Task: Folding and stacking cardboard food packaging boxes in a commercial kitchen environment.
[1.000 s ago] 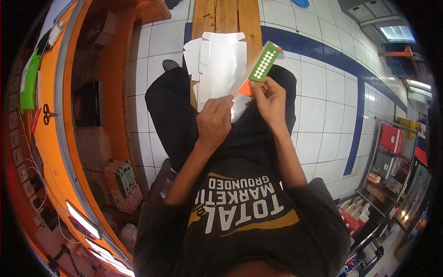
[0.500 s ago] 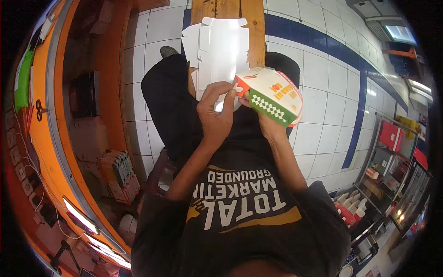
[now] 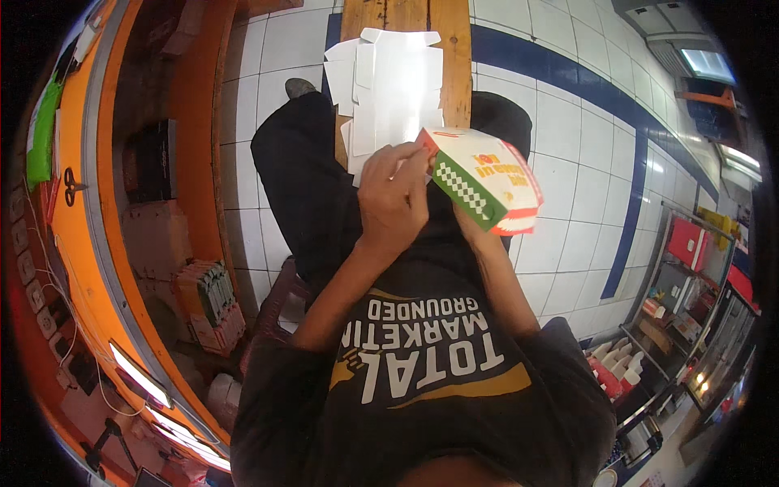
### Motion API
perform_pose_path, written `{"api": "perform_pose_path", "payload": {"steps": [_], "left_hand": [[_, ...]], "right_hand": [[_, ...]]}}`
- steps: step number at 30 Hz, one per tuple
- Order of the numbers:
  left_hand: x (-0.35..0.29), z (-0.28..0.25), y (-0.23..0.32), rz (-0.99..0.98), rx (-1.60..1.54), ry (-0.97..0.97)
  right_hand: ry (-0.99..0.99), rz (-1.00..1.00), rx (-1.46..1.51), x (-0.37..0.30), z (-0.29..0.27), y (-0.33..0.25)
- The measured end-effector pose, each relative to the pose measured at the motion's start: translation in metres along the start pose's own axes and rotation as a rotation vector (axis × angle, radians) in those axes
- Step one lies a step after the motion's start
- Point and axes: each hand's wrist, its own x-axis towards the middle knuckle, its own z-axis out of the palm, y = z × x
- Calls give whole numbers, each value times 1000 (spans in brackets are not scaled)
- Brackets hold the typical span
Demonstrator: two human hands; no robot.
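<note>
A partly folded cardboard food box point(image 3: 487, 174), printed white, green and red with yellow lettering, is tilted in the air above my lap. My left hand point(image 3: 393, 195) has its fingertips pinched on the red end at the box's near left corner. Behind and beneath the box, my right hand point(image 3: 468, 226) supports it; its fingers are mostly covered by the cardboard. Just beyond my hands, several flat white box blanks point(image 3: 395, 93) lie stacked out of line on a wooden bench point(image 3: 456, 61).
Orange shelving point(image 3: 97, 243) runs along my left, with scissors point(image 3: 71, 187) hanging on it. Folded cartons point(image 3: 209, 304) stand inside the lower shelf. White floor tiles point(image 3: 556, 183) with a blue band lie to the right, beside a rack point(image 3: 677, 276) holding goods.
The box has shifted slightly right and down and has turned, showing less of its red end. My left hand has followed it rightward, its fingers now curled closer to the corner.
</note>
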Motion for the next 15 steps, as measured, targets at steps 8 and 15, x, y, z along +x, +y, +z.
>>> {"api": "perform_pose_path", "payload": {"steps": [8,15], "left_hand": [[17,-9,-30,98,99,16],[7,-17,-21,-76,-45,32]], "right_hand": [[-133,414,927,-46,23,35],[-60,385,825,-20,25,55]]}}
